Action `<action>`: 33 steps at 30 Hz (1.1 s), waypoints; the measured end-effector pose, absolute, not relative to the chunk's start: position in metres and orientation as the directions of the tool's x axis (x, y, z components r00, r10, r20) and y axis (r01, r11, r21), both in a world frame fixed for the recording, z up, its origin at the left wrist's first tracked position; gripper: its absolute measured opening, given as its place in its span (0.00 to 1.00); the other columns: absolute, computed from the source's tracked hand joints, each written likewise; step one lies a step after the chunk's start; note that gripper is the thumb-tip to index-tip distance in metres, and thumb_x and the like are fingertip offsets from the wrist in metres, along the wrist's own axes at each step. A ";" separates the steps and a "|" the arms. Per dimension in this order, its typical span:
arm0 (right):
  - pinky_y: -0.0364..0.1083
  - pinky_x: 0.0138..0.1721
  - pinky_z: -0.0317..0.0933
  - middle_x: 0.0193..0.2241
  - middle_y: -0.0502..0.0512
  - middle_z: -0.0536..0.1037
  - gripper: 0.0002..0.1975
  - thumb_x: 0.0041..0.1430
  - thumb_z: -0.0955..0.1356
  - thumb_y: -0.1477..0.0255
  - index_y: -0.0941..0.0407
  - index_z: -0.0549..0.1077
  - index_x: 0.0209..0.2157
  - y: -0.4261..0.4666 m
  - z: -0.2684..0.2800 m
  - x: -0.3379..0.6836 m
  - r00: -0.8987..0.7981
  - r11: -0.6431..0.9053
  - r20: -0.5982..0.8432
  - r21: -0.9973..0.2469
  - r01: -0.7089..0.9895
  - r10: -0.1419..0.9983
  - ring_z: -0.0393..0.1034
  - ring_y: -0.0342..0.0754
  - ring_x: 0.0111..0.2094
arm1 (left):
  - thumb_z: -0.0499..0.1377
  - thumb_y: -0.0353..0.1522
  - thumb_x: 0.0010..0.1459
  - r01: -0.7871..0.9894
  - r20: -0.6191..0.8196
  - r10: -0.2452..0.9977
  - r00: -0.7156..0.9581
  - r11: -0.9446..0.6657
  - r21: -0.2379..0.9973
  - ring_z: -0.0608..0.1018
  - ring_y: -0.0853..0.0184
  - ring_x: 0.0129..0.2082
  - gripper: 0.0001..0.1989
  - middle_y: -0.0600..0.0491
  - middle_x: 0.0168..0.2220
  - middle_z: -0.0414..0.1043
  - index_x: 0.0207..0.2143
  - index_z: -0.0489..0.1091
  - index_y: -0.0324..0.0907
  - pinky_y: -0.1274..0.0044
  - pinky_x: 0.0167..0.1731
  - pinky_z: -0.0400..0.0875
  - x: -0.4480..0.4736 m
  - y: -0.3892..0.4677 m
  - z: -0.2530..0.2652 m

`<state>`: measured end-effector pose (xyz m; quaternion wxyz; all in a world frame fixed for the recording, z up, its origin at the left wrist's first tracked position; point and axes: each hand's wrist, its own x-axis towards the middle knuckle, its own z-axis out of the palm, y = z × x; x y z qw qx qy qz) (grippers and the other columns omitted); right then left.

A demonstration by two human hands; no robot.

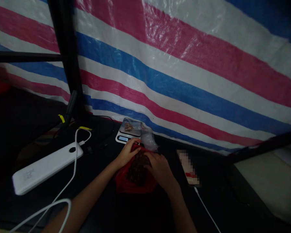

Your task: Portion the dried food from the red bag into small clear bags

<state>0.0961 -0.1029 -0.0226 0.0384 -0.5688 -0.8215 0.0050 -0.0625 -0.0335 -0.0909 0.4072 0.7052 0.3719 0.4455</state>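
Observation:
An opened red plastic bag [122, 185] lies in front of me, with a heap of small dark brown pieces [137, 171] inside. At the bag's far left rim, my left hand [128, 154] is closed on the red plastic. My right hand [161, 168] reaches over the bag's right side, fingers and thumb curled against the brown pieces; the dim light hides exactly what is between its fingertips. Just beyond the bag sits a small digital scale [119, 138] with a lit display. A clear bag of light brown pieces [129, 127] rests on its plate.
Crumpled clear plastic [149, 140] lies right of the scale. A white power bank [47, 168] with a white cable [74, 171] is on the left. A phone [188, 168], also cabled, lies on the right. Striped sheeting [160, 77] hangs behind the black table [99, 194].

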 end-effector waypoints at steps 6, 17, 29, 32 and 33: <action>0.50 0.37 0.53 0.35 0.57 0.74 0.11 0.54 0.63 0.77 0.54 0.70 0.40 -0.094 -0.016 0.098 -0.278 0.266 0.061 0.157 0.951 0.959 0.64 0.52 0.39 | 0.52 0.36 0.55 0.246 0.217 0.857 0.468 -0.362 0.899 0.66 0.61 0.49 0.17 0.50 0.47 0.67 0.47 0.65 0.42 0.68 0.51 0.56 -0.061 -0.028 -0.106; 0.50 0.40 0.51 0.34 0.59 0.74 0.10 0.56 0.60 0.79 0.59 0.72 0.35 -0.097 -0.028 0.086 -0.408 0.396 0.038 0.172 0.902 0.912 0.63 0.52 0.39 | 0.55 0.37 0.51 0.106 0.120 0.935 0.334 -0.164 0.981 0.74 0.63 0.38 0.13 0.51 0.36 0.75 0.35 0.73 0.40 0.73 0.42 0.65 -0.060 -0.023 -0.112; 0.49 0.38 0.49 0.35 0.54 0.73 0.09 0.56 0.63 0.73 0.54 0.67 0.40 -0.112 -0.050 0.090 -0.352 0.357 0.197 0.011 0.934 0.915 0.61 0.50 0.40 | 0.55 0.38 0.51 0.028 0.152 0.981 0.122 -0.157 0.987 0.75 0.62 0.38 0.14 0.49 0.36 0.75 0.35 0.73 0.39 0.73 0.40 0.67 -0.058 -0.031 -0.103; 0.49 0.39 0.49 0.37 0.53 0.72 0.11 0.54 0.65 0.70 0.54 0.66 0.41 -0.114 -0.052 0.088 -0.346 0.364 0.225 -0.038 0.931 0.911 0.60 0.50 0.42 | 0.57 0.40 0.49 -0.079 0.117 0.987 0.107 -0.108 0.991 0.76 0.62 0.36 0.16 0.49 0.34 0.76 0.35 0.73 0.37 0.73 0.38 0.68 -0.058 -0.029 -0.101; 0.49 0.39 0.49 0.38 0.53 0.72 0.12 0.54 0.65 0.70 0.54 0.66 0.42 -0.114 -0.053 0.087 -0.345 0.364 0.228 -0.046 0.930 0.911 0.60 0.50 0.42 | 0.57 0.40 0.48 -0.116 0.102 0.989 0.109 -0.089 0.989 0.76 0.62 0.35 0.17 0.48 0.34 0.76 0.35 0.73 0.37 0.73 0.38 0.68 -0.058 -0.029 -0.100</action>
